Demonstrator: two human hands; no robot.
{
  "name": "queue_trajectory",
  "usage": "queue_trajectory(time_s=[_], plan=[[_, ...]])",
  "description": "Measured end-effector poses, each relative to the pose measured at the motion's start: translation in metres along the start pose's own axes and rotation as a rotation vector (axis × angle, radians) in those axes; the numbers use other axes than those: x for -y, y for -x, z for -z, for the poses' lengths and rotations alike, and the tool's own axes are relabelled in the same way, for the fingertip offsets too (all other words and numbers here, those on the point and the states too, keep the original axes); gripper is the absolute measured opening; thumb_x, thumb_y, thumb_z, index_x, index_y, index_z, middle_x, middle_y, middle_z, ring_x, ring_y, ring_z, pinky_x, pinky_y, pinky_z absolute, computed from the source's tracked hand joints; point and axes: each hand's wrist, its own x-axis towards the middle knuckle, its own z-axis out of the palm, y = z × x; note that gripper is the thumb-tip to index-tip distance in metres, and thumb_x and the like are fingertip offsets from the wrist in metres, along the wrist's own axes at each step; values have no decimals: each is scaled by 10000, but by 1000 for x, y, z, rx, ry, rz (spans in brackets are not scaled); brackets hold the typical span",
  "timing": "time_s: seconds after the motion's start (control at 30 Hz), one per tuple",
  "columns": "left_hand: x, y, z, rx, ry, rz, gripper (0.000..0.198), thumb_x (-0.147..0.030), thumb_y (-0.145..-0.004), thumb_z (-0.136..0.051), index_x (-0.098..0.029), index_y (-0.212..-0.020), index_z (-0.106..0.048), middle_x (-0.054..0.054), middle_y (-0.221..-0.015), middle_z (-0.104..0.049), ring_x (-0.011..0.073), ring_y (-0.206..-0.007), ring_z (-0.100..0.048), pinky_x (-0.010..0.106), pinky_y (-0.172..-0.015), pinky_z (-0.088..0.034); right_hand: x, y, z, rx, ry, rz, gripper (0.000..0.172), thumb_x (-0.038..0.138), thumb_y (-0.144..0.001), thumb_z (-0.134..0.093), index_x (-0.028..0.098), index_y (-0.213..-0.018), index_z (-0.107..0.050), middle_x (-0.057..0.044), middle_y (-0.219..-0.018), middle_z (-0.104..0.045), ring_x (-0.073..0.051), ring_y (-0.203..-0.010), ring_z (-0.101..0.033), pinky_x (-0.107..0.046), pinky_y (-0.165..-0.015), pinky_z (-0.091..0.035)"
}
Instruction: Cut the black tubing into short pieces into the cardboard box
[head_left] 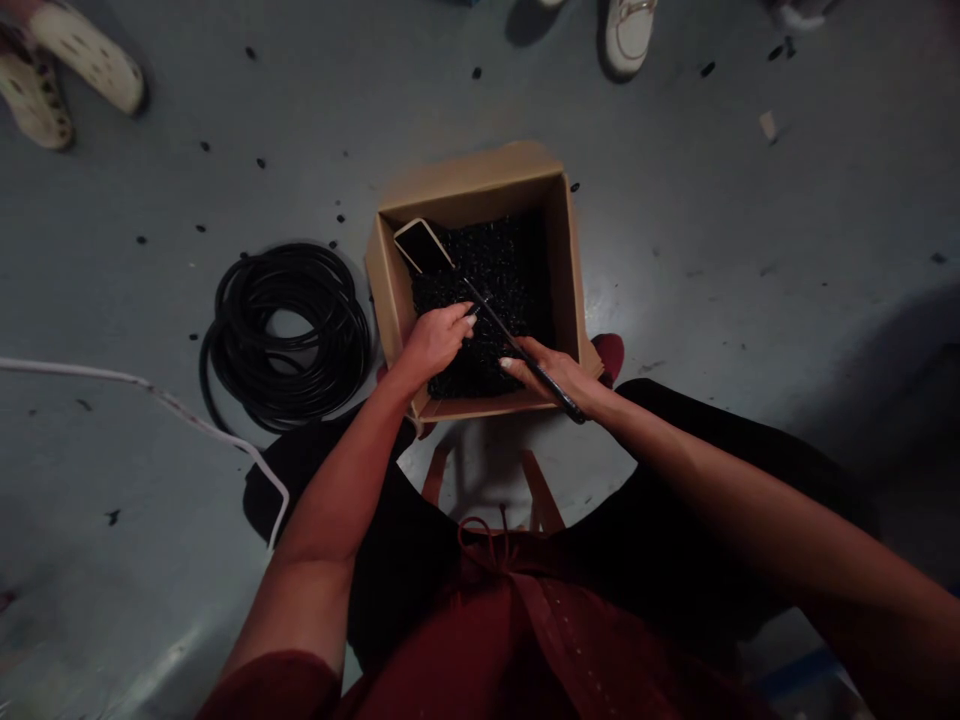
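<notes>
An open cardboard box (474,197) stands on the floor between my feet, filled with many small black pieces (491,255). My left hand (442,340) is over the box, its thumb and fingers pinched together near a small dark piece that I cannot clearly make out. In my right hand (555,372) is a long, thin black tool (499,322), gripped with the thumb apart from the fingers. It slants across the box, its narrow end close to my left fingertips and its thicker end by my right wrist. The kind of tool is too dark to tell.
A flat dark rectangle with pale edges (423,246), like a phone, leans in the box's far left corner. Left of the box lies a coil of black hose or cable (289,335). A pale cord (161,397) runs near my left knee. Other people's shoes (628,38) are ahead; black bits dot the floor.
</notes>
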Motion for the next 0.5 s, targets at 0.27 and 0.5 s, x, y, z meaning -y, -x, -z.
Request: queue_trajectory(time_s=[0.27, 0.5], plan=[[3, 0, -3, 39, 12, -6, 275, -266, -918, -434, -145, -873, -677, 32, -758, -651, 133, -659, -549, 254, -668, -434, 1, 2, 3, 117, -164, -27, 474, 516, -965, -467, 180, -1284, -568, -88, -1053, -698, -191, -803, -645, -304, -740, -505], [3, 0, -5, 59, -55, -5, 288, -231, -920, -432, -123, -947, -698, 49, -792, -664, 136, -659, -553, 259, -666, -441, 0, 1, 3, 66, -50, -10, 463, 510, -954, -511, 173, -1266, -573, -119, -1175, -676, -261, -1072, -632, -365, -942, -466]])
